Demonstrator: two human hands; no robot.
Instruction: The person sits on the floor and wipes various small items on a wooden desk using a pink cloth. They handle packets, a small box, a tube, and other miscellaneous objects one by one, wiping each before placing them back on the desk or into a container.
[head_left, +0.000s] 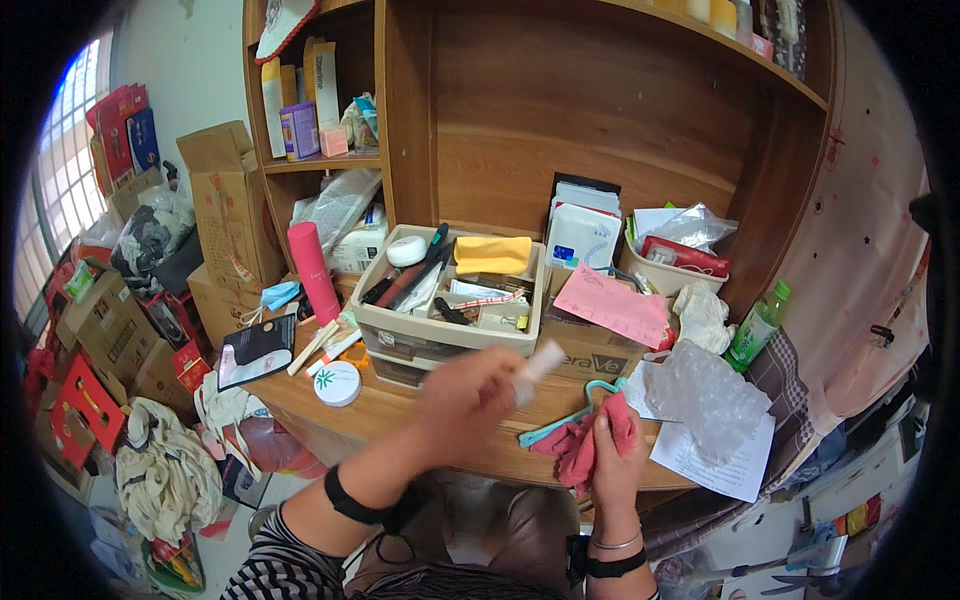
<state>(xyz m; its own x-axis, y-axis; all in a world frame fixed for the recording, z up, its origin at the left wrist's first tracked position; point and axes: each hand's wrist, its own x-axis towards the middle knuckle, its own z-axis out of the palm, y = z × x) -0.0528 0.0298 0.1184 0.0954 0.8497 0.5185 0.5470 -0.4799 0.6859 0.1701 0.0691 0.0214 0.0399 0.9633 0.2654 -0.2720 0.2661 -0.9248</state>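
Observation:
My left hand (472, 390), blurred, is closed around a pale, whitish cylindrical container (540, 367) in front of the beige drawer organizer (450, 341). Its exact kind cannot be told. My right hand (619, 457) grips a crumpled pink-red cloth (581, 450) near the desk's front edge. A light-blue plastic hanger (559, 427) lies beside and partly behind the cloth. Pens, a white round jar (407, 251) and a folded yellow cloth (493, 255) sit in the organizer's open top. A round white case (337, 383) lies to its left on the wooden desk.
A tall pink tube (313, 274) stands left of the organizer. Behind my right hand are a cardboard box (592, 358) with a pink paper on top, bubble wrap (705, 397) over printed sheets, and a green-capped bottle (757, 326). Shelves rise behind; cartons crowd the left.

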